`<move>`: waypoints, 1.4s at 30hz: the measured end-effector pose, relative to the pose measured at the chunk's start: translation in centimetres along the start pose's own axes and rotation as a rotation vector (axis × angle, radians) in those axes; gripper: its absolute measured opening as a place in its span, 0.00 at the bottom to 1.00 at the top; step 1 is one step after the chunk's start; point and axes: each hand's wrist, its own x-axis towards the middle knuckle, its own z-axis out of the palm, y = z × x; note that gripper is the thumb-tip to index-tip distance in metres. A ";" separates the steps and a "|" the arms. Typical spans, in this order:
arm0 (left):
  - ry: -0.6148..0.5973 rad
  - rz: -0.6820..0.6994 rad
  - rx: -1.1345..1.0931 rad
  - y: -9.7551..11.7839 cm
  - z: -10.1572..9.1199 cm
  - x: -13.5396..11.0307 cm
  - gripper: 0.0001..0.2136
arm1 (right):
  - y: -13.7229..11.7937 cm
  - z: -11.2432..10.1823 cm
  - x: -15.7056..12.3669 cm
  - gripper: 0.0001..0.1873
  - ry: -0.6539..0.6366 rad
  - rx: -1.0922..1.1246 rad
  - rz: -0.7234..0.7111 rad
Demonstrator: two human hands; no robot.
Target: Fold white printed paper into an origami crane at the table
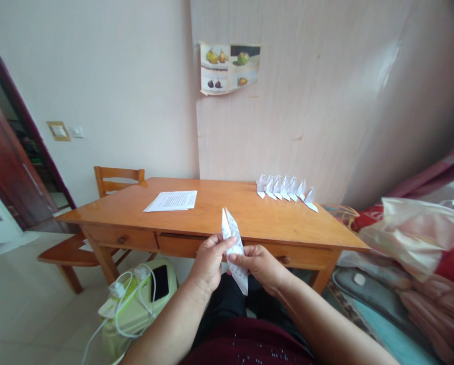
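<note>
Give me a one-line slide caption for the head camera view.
Left hand and right hand pinch a half-folded paper piece before a wooden table holding a row of folded paper figures.

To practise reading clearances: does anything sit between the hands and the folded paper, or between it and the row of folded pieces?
Nothing visible. The left hand and right hand grip the folded paper; only bare table separates it from the row of folded pieces.

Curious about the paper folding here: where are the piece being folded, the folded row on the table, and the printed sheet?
paper piece [232, 235]: head view, upper half.
row of folded papers [286, 187]: head view, middle of row.
printed sheet [173, 201]: head view, page centre.
</note>
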 end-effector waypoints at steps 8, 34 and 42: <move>0.054 0.076 -0.017 1.5 -0.4 0.6 0.13 | -0.1 0.4 -0.9 0.12 -0.039 -0.049 0.012; 0.174 0.620 0.790 0.6 -1.3 0.9 0.12 | -0.9 1.9 -0.8 0.21 0.141 -0.265 -0.429; -0.023 0.655 1.012 -0.1 -0.7 0.1 0.14 | -0.4 1.2 0.1 0.17 0.184 -0.201 -0.457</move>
